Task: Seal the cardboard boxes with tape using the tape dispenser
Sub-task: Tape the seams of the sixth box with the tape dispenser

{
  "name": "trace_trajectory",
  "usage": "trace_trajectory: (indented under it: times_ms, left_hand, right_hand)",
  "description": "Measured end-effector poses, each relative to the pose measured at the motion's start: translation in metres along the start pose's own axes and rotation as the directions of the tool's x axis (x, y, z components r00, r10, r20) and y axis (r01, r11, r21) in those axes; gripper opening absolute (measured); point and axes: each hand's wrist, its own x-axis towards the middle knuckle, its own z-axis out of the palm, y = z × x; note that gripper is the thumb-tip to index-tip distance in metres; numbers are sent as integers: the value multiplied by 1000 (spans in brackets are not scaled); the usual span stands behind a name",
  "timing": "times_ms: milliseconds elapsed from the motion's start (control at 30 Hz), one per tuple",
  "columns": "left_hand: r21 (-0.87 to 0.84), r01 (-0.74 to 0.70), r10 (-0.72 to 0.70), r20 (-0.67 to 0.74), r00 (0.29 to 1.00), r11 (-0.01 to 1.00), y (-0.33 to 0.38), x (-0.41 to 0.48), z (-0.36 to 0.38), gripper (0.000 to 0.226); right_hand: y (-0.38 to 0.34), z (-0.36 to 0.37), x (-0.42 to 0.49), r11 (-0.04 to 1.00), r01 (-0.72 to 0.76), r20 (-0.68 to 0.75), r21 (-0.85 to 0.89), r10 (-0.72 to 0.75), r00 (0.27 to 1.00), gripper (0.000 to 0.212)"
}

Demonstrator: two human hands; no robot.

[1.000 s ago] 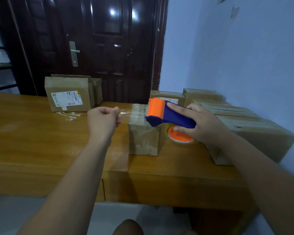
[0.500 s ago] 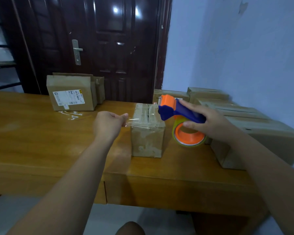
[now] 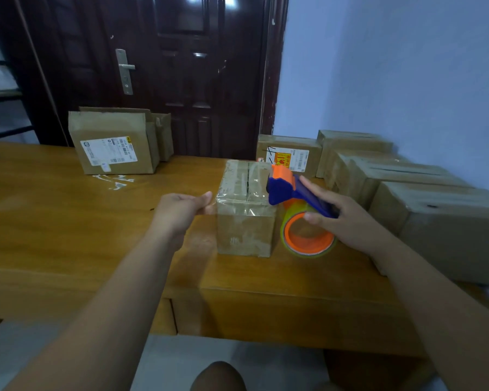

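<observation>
My left hand (image 3: pixel 181 211) pinches the free end of the clear tape (image 3: pixel 239 203) just left of the small box (image 3: pixel 244 235). My right hand (image 3: pixel 350 221) grips the tape dispenser (image 3: pixel 285 190) at that box's top right edge, with tape stretched across its top.

A plain room, likely in a home, set up for packing parcels. A dark panelled wooden door (image 3: pixel 187 80) with a metal lever handle (image 3: pixel 124 70) stands behind a long wooden table (image 3: pixel 68 221). The wall (image 3: pixel 393 66) on the right is painted pale blue. On the table sit cardboard boxes (image 3: pixel 407 176), several in a row against that wall, some bearing printed shipping labels (image 3: pixel 108 152). An orange and blue tape dispenser (image 3: pixel 283 190) is at one box.
</observation>
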Motion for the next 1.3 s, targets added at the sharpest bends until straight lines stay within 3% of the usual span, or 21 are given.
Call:
trace_trajectory:
  times_ms: [133, 300, 467, 500, 633, 733, 800, 867, 933, 967, 1033, 1100, 1133, 1200, 1300]
  left_hand:
    - [-54, 85, -83, 48, 995, 995, -5, -1, 4, 23]
    - [-95, -32, 32, -3, 999, 995, -18, -7, 14, 25]
    - [-236, 107, -94, 64, 994, 966, -33, -13, 26, 14]
    - [-235, 81, -74, 39, 997, 969, -35, -14, 28, 11]
    - [-118, -223, 206, -143, 968, 968, -42, -22, 22, 49]
    - [-34, -374, 375, 41, 926, 927, -46, -24, 6, 74]
    - [-1, -398, 392, 187, 901, 917, -49, -22, -5, 82]
    - [100, -389, 364, 201, 909, 916, -48, -22, -13, 79]
    - [428, -420, 431, 76, 899, 800, -43, -25, -16, 80]
    - [602, -450, 536, 42, 843, 660, -40, -27, -16, 81]
    - [789, -534, 745, 152, 650, 305, -33, -28, -12, 79]
    - [821, -569, 764, 332, 554, 56, -25, -28, -7, 64]
    - [820, -572, 731, 369, 574, 35, -22, -27, -6, 55]
    - [804, -588, 700, 371, 610, 85, -16, -25, -8, 41]
    - [754, -650, 749, 379, 543, 90, -17, -21, -15, 25]
  right_hand:
    - [6, 9, -2, 998, -11, -33, 69, 14, 999, 64]
    - [7, 19, -5, 990, -5, -72, 139, 15, 997, 65]
    - [1, 27, -6, 986, -8, -116, 169, 28, 993, 66]
    - [0, 30, -6, 985, -8, -131, 173, 31, 991, 66]
    - [-4, 46, -5, 985, 11, -188, 170, 22, 982, 61]
    - [-11, 60, -3, 981, 19, -217, 191, 23, 976, 60]
    - [-14, 66, -3, 978, 19, -234, 208, 31, 972, 61]
    - [-18, 71, -2, 976, 18, -245, 215, 36, 969, 63]
    - [-22, 76, 0, 975, 14, -258, 220, 44, 965, 64]
    - [-24, 79, 1, 975, 14, -261, 222, 46, 964, 64]
    - [-27, 84, 3, 976, 13, -262, 219, 47, 964, 63]
    - [-27, 85, 5, 976, 10, -255, 218, 47, 966, 63]
    - [-26, 85, 5, 976, 10, -246, 218, 45, 968, 63]
    - [-26, 80, 6, 972, 11, -204, 235, 38, 978, 63]
    - [-31, 65, 3, 966, 32, -141, 258, 5, 990, 62]
